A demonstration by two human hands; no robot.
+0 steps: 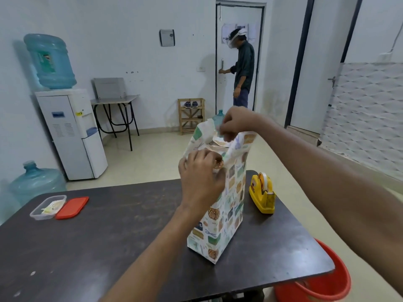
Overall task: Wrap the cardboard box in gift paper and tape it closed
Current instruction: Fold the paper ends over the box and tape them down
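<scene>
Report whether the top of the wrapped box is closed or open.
Open. The gift paper stands up unfolded above the box, whose top shows between the flaps; left hand and right hand grip its edges.

My left hand (201, 173) and right hand (236, 122) are bare, and both forearms run uncovered to the near edge of view (the right one stretched wide by the lens). Nails look short, though blur leaves that unsure.
</scene>
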